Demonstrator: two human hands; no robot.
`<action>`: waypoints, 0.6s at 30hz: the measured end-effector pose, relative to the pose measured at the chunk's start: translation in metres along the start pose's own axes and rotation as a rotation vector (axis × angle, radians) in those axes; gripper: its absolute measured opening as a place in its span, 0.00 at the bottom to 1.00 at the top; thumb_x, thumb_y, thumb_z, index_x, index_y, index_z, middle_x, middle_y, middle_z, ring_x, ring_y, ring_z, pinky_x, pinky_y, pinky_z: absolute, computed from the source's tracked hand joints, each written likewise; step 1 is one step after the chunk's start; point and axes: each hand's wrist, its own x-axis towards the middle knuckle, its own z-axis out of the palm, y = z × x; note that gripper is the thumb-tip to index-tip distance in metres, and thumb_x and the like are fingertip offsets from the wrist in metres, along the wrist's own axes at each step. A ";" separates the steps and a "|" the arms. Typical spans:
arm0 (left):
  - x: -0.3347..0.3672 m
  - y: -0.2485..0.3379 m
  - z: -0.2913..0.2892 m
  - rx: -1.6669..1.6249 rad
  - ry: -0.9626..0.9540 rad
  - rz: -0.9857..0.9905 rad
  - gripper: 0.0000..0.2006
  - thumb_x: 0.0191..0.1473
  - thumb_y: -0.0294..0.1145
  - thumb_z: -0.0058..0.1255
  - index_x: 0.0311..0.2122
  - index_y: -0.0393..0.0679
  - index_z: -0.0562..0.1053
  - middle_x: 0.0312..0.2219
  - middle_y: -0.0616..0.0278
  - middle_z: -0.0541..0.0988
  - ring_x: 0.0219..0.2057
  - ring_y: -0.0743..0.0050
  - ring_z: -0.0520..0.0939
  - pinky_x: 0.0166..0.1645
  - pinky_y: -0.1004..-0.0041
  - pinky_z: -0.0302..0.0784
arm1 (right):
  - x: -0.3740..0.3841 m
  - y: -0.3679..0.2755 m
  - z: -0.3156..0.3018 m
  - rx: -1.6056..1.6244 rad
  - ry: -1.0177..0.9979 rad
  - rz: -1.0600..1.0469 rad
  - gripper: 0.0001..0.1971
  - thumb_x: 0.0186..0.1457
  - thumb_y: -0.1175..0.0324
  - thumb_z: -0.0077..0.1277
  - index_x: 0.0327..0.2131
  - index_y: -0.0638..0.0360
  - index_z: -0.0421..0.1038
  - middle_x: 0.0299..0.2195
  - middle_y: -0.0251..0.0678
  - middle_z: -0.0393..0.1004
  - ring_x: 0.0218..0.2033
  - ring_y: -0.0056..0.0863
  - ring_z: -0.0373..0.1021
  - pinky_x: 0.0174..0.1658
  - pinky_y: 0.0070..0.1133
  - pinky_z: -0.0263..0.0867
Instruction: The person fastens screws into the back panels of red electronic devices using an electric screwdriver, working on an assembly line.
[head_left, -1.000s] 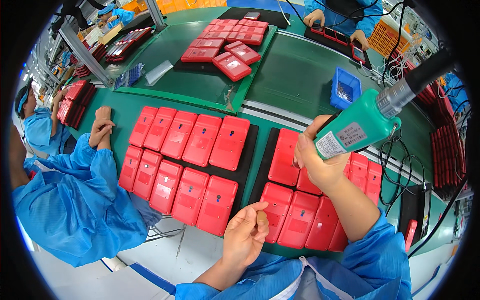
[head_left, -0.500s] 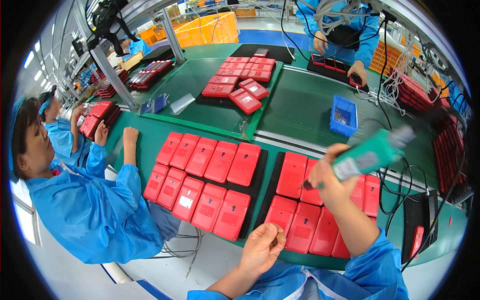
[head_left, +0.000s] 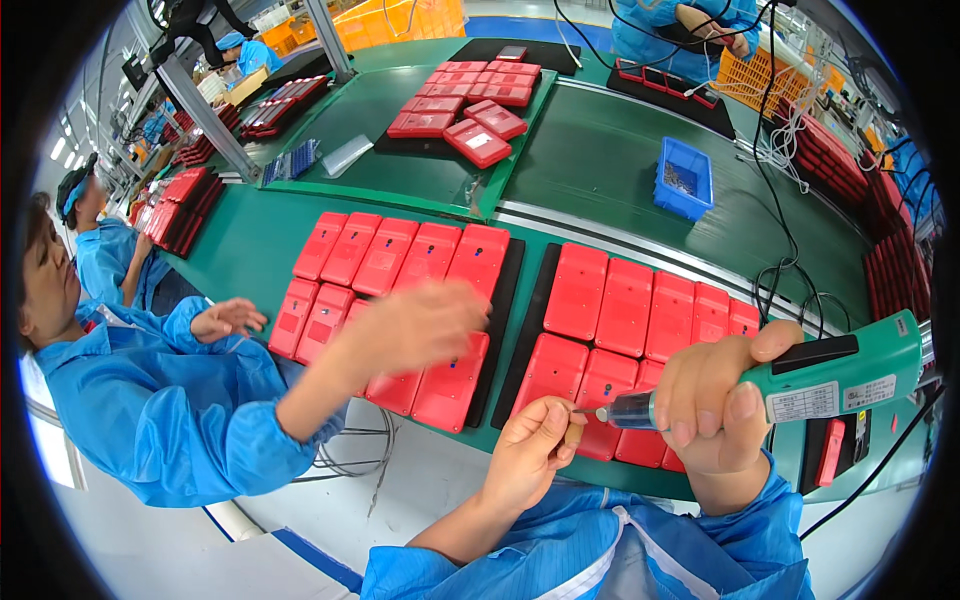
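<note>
My right hand [head_left: 715,400] is wrapped round a green electric screwdriver [head_left: 845,370] held nearly level, its bit pointing left. Just at that bit tip, my left hand [head_left: 540,445] is closed in a pinch; whatever tiny thing lies in its fingers is too small to name. Both hands are above the near row of red plastic device cases [head_left: 553,375], laid in two rows on a black mat [head_left: 545,275]. The cases lie flat with small holes in their upturned faces.
To the left, a co-worker's blurred hand [head_left: 415,335] passes over another set of red cases [head_left: 383,255]. A blue bin [head_left: 684,178] of small metal pieces stands beyond the mat. Stacked cases [head_left: 487,85] lie farther back. Black cables [head_left: 785,265] hang at the right.
My right hand has lowered the screwdriver and turned it level, bringing its bit to my left fingers. The co-worker's hand has reached over the left-hand cases. The view has shifted.
</note>
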 end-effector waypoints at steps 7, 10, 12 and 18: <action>-0.004 -0.003 0.002 0.102 0.016 0.014 0.13 0.57 0.39 0.35 0.31 0.39 0.67 0.15 0.68 0.62 0.17 0.87 0.59 0.19 0.85 0.49 | -0.004 -0.003 0.001 0.029 0.011 0.032 0.15 0.50 0.69 0.45 0.38 0.51 0.49 0.13 0.30 0.59 0.10 0.22 0.58 0.16 0.23 0.61; -0.004 -0.001 0.002 0.112 0.003 -0.003 0.14 0.57 0.39 0.35 0.31 0.39 0.66 0.15 0.68 0.62 0.17 0.87 0.59 0.19 0.85 0.49 | -0.003 -0.004 0.001 0.031 0.013 0.037 0.15 0.50 0.69 0.45 0.38 0.51 0.49 0.13 0.30 0.59 0.10 0.22 0.58 0.16 0.23 0.61; -0.004 0.001 0.002 0.123 -0.002 -0.006 0.14 0.57 0.39 0.35 0.31 0.38 0.66 0.15 0.69 0.62 0.17 0.87 0.59 0.19 0.85 0.49 | -0.003 -0.004 0.002 0.028 0.012 0.044 0.15 0.50 0.69 0.45 0.38 0.51 0.49 0.13 0.30 0.59 0.10 0.22 0.58 0.16 0.22 0.61; -0.002 -0.002 -0.005 0.067 0.005 -0.011 0.13 0.57 0.36 0.36 0.30 0.37 0.67 0.14 0.67 0.64 0.16 0.84 0.59 0.19 0.84 0.51 | -0.005 0.001 0.004 0.063 0.005 0.078 0.17 0.49 0.71 0.47 0.38 0.52 0.49 0.12 0.30 0.59 0.10 0.23 0.59 0.15 0.23 0.61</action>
